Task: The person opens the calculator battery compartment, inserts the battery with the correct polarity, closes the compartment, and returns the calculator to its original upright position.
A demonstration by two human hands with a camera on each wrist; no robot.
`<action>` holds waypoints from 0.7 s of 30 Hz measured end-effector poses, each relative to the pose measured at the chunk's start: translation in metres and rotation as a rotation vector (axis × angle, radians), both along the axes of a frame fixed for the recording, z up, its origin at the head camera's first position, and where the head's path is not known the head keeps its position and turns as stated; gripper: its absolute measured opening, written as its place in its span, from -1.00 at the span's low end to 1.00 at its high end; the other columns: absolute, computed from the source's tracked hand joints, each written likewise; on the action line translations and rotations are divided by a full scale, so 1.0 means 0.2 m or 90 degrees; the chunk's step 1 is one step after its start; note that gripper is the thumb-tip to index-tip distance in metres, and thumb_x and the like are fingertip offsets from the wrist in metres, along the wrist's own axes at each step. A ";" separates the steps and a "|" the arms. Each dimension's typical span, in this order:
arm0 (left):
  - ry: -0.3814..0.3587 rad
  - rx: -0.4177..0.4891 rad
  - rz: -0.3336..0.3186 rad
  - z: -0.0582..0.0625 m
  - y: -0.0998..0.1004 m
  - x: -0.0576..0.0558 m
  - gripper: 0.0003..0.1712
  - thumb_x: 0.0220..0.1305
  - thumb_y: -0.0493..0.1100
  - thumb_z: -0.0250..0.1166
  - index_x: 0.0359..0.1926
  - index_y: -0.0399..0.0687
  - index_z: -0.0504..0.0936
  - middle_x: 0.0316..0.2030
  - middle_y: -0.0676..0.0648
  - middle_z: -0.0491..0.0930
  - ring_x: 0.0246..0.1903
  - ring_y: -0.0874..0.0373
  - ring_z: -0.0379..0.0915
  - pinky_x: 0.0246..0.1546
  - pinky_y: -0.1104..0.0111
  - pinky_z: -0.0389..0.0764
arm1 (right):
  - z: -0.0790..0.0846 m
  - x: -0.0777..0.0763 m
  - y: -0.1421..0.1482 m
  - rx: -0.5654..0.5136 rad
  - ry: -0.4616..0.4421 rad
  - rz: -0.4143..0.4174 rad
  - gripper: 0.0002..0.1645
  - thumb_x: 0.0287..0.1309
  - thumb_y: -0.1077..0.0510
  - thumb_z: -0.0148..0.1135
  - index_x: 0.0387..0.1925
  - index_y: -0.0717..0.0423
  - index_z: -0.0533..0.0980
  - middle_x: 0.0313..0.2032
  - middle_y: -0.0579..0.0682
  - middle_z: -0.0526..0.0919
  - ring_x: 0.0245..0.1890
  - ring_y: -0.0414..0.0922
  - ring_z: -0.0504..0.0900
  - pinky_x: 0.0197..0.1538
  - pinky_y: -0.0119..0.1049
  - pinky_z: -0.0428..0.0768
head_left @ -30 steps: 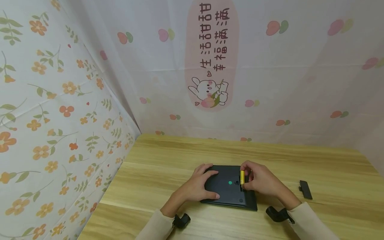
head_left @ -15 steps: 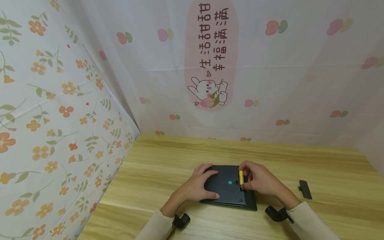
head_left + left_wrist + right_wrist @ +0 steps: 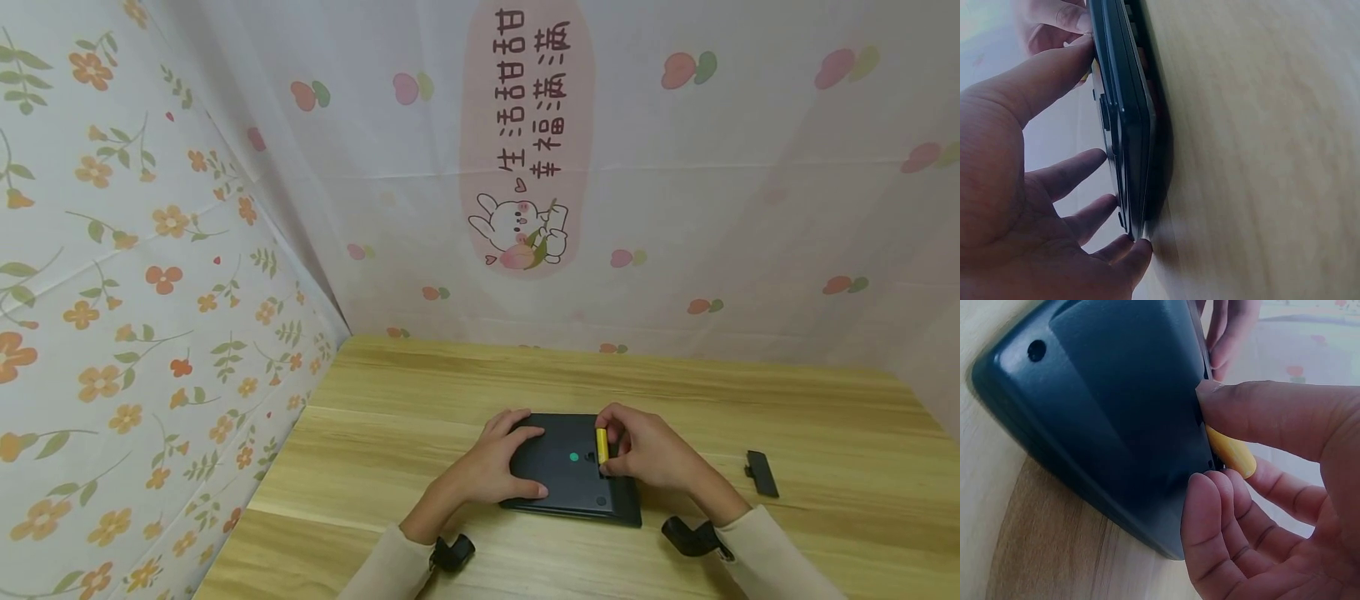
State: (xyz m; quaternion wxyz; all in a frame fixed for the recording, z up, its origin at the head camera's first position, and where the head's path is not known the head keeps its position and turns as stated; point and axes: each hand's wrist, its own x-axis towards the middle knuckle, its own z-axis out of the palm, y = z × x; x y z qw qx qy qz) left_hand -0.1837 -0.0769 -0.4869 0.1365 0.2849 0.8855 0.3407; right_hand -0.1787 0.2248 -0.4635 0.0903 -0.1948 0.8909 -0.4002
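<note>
A black calculator lies face down on the table, with its open battery slot towards the right side. My left hand rests on its back with fingers spread, and the little fingertip is at the edge in the left wrist view. A yellow battery is at the slot, its far end raised in the right wrist view. Between thumb and a finger, my right hand pinches the battery; the other fingers curl beside the calculator's back. Part of the slot is hidden by the right thumb.
A small black battery cover lies on the wooden table to the right of the right hand. Black wrist cameras sit at both cuffs. Printed cloth curtains stand behind the table and at the left.
The battery has shifted very slightly left at the slot, with the right thumb and finger still on it. The left hand keeps its place on the calculator; the cover has not moved.
</note>
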 end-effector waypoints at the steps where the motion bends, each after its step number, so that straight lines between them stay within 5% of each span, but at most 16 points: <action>1: 0.000 0.000 0.000 0.00 0.00 0.00 -0.06 0.29 0.14 0.58 0.60 -0.02 0.49 0.71 -0.09 0.10 0.72 -0.22 -0.22 0.56 -0.30 0.13 | 0.00 0.00 0.00 -0.001 -0.001 0.001 -0.35 0.01 0.33 0.73 0.10 0.22 0.55 -0.25 -0.02 0.54 -0.41 -0.13 0.55 -0.32 -0.28 0.59; 21: -0.005 -0.005 0.005 0.00 0.00 0.00 -0.07 0.29 0.14 0.59 0.60 0.01 0.48 0.71 -0.07 0.10 0.72 -0.20 -0.21 0.55 -0.29 0.15 | -0.01 0.01 0.00 -0.041 -0.022 0.004 -0.35 0.02 0.39 0.70 0.09 0.19 0.51 -0.29 0.00 0.52 -0.45 -0.16 0.51 -0.37 -0.32 0.54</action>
